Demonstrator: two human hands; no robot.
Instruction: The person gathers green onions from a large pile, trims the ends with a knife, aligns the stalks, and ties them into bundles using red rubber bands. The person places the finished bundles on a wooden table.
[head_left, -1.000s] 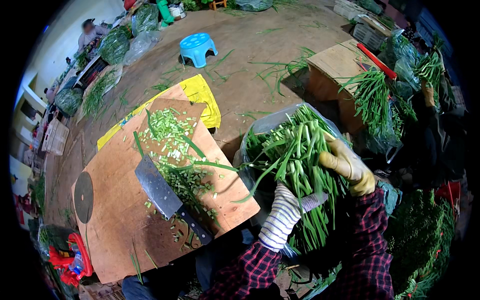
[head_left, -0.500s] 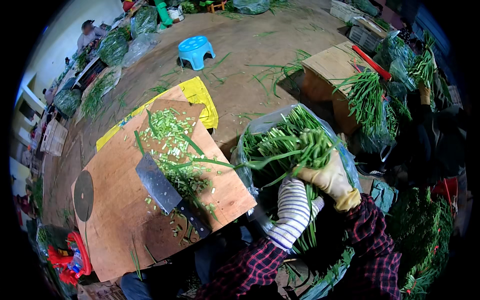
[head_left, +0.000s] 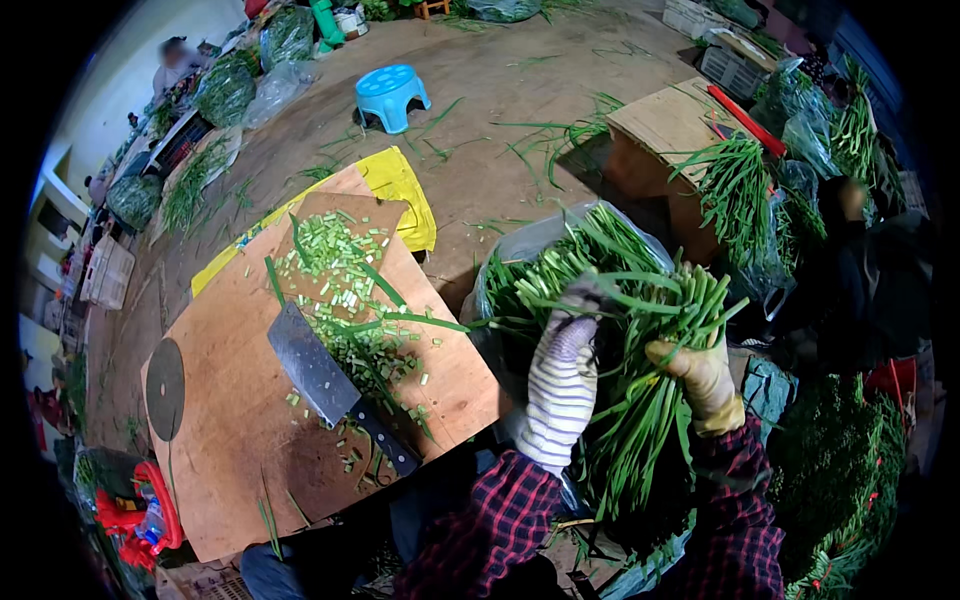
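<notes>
My right hand [head_left: 700,385], in a yellowish rubber glove, grips a thick bunch of garlic chives [head_left: 640,430], cut pale ends upward and leaves hanging down. Beside it my left hand [head_left: 565,375], in a white-and-purple striped glove with dark fingertips, has its fingers closed on a long chive leaf at the bunch's upper left. Behind both hands stands a clear plastic bag [head_left: 530,245] packed with more chives. A cleaver [head_left: 315,365] with a black handle lies on the wooden board [head_left: 235,450] at left, next to chopped stalk pieces [head_left: 340,255].
Yellow sheeting [head_left: 400,195] shows under the board's far edge. A blue stool [head_left: 391,98] stands on the floor ahead. To the right is a wooden box [head_left: 655,125] with chives and a red-handled tool [head_left: 745,120]; a person sits beyond. A heap of greens [head_left: 840,480] lies lower right.
My right hand has moved right and lower with the bunch, whose leaves now hang into view. My left hand has risen from beneath it to its upper left side.
</notes>
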